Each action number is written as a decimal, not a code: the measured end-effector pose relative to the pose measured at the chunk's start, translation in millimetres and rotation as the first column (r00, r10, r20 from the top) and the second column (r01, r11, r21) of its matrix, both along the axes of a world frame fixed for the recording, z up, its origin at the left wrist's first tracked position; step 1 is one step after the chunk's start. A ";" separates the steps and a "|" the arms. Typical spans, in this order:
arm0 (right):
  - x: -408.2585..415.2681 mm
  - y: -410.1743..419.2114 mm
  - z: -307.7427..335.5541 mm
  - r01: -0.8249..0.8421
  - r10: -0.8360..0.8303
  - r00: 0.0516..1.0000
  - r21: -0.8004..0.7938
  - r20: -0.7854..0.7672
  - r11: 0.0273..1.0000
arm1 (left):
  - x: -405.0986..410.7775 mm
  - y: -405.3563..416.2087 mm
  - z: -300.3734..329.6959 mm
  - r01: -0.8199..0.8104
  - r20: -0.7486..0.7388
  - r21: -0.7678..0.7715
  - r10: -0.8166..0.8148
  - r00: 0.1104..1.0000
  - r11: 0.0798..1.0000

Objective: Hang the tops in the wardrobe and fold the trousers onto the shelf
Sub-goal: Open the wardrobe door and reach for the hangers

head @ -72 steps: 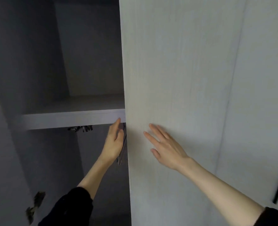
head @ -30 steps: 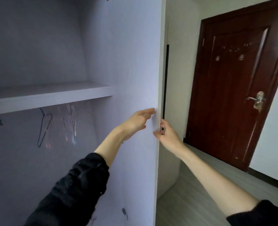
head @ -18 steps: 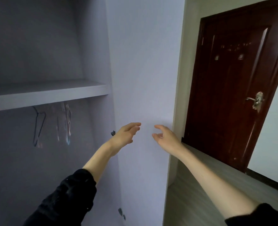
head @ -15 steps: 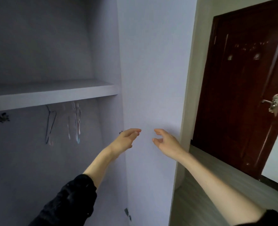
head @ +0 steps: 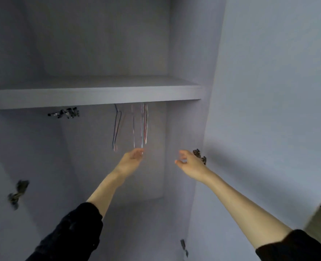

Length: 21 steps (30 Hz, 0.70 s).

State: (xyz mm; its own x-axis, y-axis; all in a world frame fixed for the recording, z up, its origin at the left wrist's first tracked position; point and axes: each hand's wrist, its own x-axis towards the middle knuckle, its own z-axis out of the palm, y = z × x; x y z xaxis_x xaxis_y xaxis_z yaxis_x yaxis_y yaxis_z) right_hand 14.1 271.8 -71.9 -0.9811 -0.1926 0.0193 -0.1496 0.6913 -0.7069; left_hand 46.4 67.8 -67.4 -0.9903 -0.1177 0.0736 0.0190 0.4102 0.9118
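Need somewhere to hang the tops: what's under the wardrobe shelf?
Under the shelf hang a few thin wire hangers, empty, with dark clips further left. Whatever they hang from is hidden behind the shelf's front edge.

A pale grey shelf (head: 99, 95) runs across the open wardrobe (head: 99, 44) from wall to wall, its front edge thick and flat. Just under it, thin wire hangers (head: 140, 125) hang in a blurred bunch; their rail is hidden behind the shelf edge.
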 end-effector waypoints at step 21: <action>-266.0 -185.3 -74.7 0.152 -0.056 0.966 -0.377 0.253 0.914 | -225.9 -134.8 -84.8 -0.340 0.099 -0.156 0.357 0.929 0.927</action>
